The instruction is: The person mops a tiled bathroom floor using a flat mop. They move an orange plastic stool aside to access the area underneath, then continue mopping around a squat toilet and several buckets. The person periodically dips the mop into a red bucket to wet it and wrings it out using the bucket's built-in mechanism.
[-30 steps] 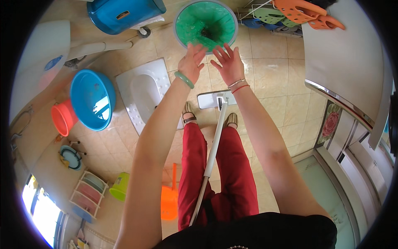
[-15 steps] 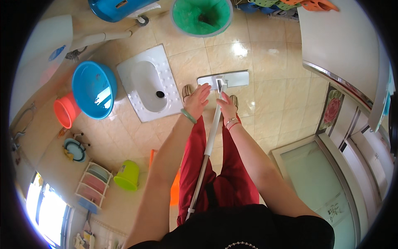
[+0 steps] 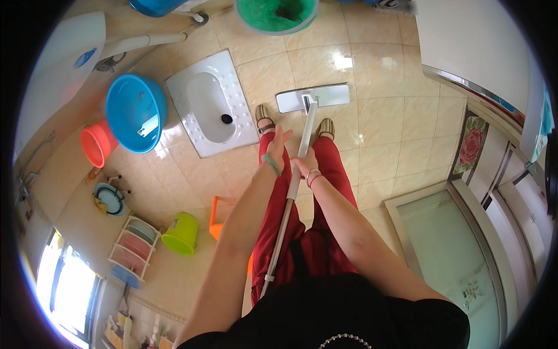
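Observation:
A flat mop stands in front of me, its white and silver pole (image 3: 308,131) leaning back between my legs toward my body. Its pale rectangular mop head (image 3: 332,95) lies on the tiles just beyond my feet. My right hand (image 3: 307,163) is closed around the white part of the pole. Just left of the pole is my left hand (image 3: 279,148), with a green bangle at the wrist; its fingers are spread and it holds nothing.
A white squat toilet (image 3: 192,116) is set in the floor to the left. Past it stand a blue basin (image 3: 117,110) and a red bucket (image 3: 96,145). A green-lined bin (image 3: 261,17) is ahead, a lime bucket (image 3: 182,234) at lower left, and a glass-panelled door (image 3: 442,232) at right.
Both hands have drawn back toward me. My right hand has slid down the pole and closed around it. The mop head stays about where it was on the floor.

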The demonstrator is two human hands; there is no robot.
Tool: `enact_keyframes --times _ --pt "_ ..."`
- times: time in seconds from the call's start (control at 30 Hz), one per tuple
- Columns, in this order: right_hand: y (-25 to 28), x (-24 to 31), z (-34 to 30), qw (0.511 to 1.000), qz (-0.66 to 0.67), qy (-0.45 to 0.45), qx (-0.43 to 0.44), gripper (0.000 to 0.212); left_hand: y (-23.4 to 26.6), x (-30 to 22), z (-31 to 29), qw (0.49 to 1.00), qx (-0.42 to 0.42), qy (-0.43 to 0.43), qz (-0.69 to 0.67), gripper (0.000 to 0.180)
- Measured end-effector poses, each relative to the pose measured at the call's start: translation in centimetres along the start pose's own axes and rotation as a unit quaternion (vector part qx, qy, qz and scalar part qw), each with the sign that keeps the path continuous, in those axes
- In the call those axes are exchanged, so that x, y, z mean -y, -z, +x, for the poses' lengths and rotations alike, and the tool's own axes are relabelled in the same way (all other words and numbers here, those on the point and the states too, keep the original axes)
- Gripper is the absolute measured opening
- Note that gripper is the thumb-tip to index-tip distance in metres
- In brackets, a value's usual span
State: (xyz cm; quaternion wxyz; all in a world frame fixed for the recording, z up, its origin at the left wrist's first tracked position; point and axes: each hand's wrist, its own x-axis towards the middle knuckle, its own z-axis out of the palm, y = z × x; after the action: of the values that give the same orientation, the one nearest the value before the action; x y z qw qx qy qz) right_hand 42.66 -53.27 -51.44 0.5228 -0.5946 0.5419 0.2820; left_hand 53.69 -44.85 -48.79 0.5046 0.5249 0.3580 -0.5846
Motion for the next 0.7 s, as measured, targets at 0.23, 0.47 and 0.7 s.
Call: enact_keyframes --times 0.23,0.47,0.7 --pt "1.2 -0.8 -2.9 0.997 -0.017 0.037 -0.06 0.069 -3.5 1.9 -4.3 0.995 -0.064 0.081 0.015 0.085" --pt "2.5 1.9 -4.3 0.995 -0.009 0.048 -0.091 0.045 -4.7 4.7 -6.0 0.999 0.007 -0.023 0.049 0.075" --pt "4.2 2.2 -4.5 0.99 -0.009 0.141 -0.008 0.038 -6.6 2.4 -4.1 0.96 0.0 -0.063 0.274 0.057"
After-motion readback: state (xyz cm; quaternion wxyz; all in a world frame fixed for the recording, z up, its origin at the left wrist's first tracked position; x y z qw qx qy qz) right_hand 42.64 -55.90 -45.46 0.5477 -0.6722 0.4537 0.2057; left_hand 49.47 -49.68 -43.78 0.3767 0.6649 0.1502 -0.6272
